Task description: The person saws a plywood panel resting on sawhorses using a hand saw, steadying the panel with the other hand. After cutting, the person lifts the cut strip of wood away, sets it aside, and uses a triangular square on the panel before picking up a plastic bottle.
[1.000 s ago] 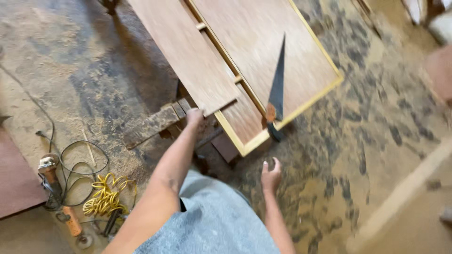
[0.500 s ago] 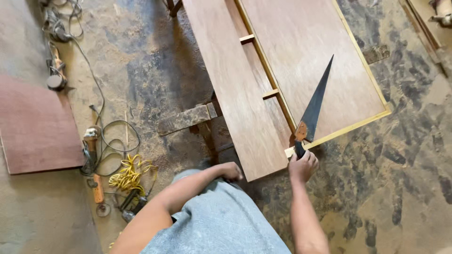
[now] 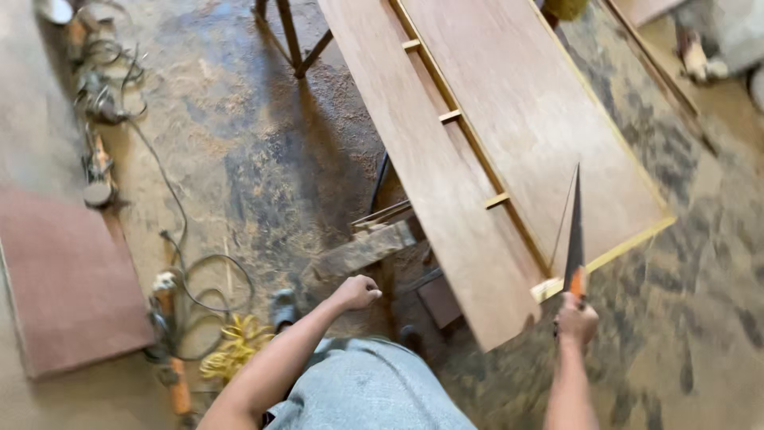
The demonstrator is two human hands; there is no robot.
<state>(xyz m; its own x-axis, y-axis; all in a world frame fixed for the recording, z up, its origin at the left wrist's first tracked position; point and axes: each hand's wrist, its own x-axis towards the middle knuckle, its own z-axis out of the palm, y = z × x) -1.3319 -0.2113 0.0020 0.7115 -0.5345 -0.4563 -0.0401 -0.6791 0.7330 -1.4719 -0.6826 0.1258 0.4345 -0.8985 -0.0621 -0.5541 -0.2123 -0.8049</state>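
- Our right hand point(image 3: 576, 320) is clenched around the orange handle of the handsaw point(image 3: 574, 239), its blade lying over the door panel point(image 3: 509, 119) near its yellow-edged corner.
- Our left hand point(image 3: 358, 291) is curled into an empty fist near the wooden block point(image 3: 368, 248), clear of the panel.

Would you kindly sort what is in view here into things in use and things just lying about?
In use:
- handsaw, gripped by the right hand
- wooden panel, with the saw at its near end
- loose board lying on it
- left hand, a free fist

Lying about:
- reddish sheet
- yellow cord
- power tools and cables
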